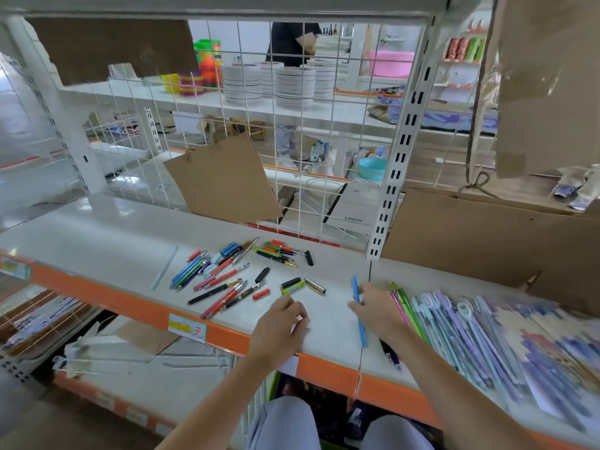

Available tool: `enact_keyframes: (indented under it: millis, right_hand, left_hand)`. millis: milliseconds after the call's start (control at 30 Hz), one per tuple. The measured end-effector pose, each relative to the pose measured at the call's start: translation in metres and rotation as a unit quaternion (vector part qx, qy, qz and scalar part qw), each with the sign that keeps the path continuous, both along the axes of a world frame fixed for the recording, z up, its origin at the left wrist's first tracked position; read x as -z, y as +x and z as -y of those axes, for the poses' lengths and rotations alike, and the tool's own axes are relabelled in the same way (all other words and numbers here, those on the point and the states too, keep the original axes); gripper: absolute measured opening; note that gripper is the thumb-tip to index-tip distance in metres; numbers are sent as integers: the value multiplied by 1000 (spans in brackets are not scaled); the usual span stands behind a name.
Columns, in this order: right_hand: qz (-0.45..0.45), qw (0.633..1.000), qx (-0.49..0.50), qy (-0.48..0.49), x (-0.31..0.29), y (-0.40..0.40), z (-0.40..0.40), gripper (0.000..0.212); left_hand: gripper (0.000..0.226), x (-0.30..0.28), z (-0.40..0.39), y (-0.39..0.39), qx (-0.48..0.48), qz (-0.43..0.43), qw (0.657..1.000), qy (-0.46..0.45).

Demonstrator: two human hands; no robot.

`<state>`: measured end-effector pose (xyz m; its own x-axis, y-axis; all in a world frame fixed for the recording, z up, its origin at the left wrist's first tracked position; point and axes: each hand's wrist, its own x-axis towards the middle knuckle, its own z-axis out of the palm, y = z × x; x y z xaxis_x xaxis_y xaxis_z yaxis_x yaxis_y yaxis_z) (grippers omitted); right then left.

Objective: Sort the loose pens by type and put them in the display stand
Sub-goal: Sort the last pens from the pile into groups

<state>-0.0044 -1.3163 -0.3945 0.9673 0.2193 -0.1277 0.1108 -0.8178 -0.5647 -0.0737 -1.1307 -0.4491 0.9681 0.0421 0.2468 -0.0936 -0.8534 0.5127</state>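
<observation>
Shelf: smooth white board, glossy, with an orange front lip. Price tag on the lip: yellow and white, one red handwritten character; the rest is unreadable.

Loose pens: slim plastic barrels in red, blue, black, pink and green, lying scattered mid-shelf, several crossing. Some have gold tips. Separate caps lie among them, with a black cap at the back.

Left hand: resting near the front edge, fingers curled; blurred, so I cannot tell whether it holds anything.

Right hand: fingers grip a long light-blue pen, held lengthwise towards the edge.

Right of it: a row of pastel pens, purple and pale blue, laid parallel; motion-blurred. Pink and green pens lie just beside the right hand.

Behind: white wire grid, brown cardboard sheet.
</observation>
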Motion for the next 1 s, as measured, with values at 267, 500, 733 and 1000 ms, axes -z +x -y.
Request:
enact_keyframes:
  millis: [267,500,733,1000]
  right_hand:
    - [30,989,-47,-134,8,-6,13,40]
    - [25,979,-55,-194,11,-7,3,31]
    - [80,975,-127,-164,15,-6,-31,27]
    - [112,981,-150,-58,13,32,-82,21]
  left_hand:
    - [15,1,-1,0,-14,-4,1000,2]
    - [17,-10,-22,3,-61,-28,997,-24]
    - [20,-14,-74,18,-181,2,983,30]
    - [21,-3,-65,20,-171,15,983,70]
